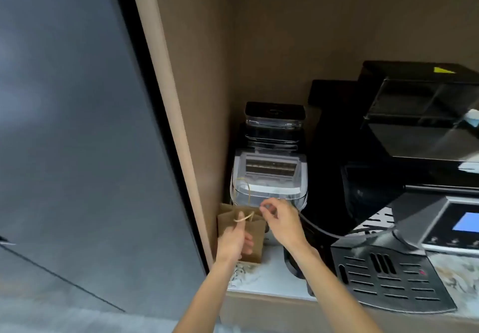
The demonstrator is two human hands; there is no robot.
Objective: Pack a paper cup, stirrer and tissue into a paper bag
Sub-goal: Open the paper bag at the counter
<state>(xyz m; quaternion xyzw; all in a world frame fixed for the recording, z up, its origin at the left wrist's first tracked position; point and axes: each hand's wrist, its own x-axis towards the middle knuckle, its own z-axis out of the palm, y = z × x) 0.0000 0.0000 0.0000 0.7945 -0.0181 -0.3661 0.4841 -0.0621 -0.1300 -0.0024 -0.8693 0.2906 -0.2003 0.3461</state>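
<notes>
While the paper bag [252, 239] is standing on the tabletop [269, 270] by the cabinet wall, my left grip [234, 239] is pinching its twine handle [243, 218]; my right grip [281, 220] is hovering just beside, fingers loosely curled, holding nothing.

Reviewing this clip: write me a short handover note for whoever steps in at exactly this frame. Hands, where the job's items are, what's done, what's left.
Left hand: gripping the brown paper bag at its upper front, thumb up by the twine handle.
Right hand: over the bag's right top edge, fingers pinched, apparently on the edge or the other handle; too small to tell.
Bag: standing on the marbled counter in the left corner, in front of a clear-lidded appliance; coffee machine to the right.
Done: bag picked out and in hand.
Left: open the bag; no paper cup, stirrer or tissue is in view, so find and pack all three.
</notes>
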